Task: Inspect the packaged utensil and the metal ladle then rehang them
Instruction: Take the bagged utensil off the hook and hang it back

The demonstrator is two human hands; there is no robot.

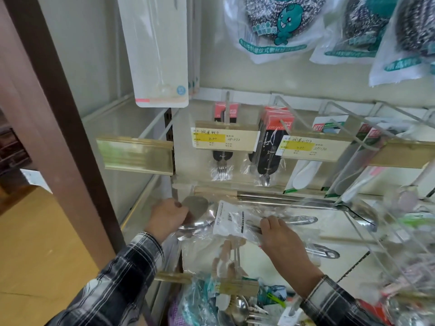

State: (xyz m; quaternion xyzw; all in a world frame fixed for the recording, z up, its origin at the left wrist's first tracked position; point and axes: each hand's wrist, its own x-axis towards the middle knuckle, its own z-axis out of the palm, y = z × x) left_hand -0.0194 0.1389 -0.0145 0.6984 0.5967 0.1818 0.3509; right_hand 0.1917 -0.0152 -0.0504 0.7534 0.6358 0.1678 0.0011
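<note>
At the left edge of the rack, the left hand [168, 218] is curled around shiny metal, the fingers wrapped over a flat, rounded blade and a bright spoon-like bowl just below it. Which of these it actually grips I cannot tell; they hang on the leftmost hook, so the hand looks placed to lift or steady them there. Right of it, the right hand [281, 234] lies palm-down on a clear packet [231, 223] with a white barcode label, fingers bent over its top edge, apparently pinching it; this looks like the packaged utensil, held flat so the label faces up for reading. Behind the packet a long ladle [360, 214] lies along its hook, handle towards the left hand and bowl to the right, free of both hands as far as the blur shows. That placing suggests it waits its turn, or is already back on the hook.

Counting across: one white card pack [162, 50] hangs top left, with at least two more edges behind it. Two price tags [224, 138] with yellow strips sit on the middle rail, in front of one fork pack [222, 165] and a stack of spoon packs [269, 158] whose number I cannot make out. Three scourer bags [277, 27] hang top right. Two plaid sleeves [131, 267] show.
</note>
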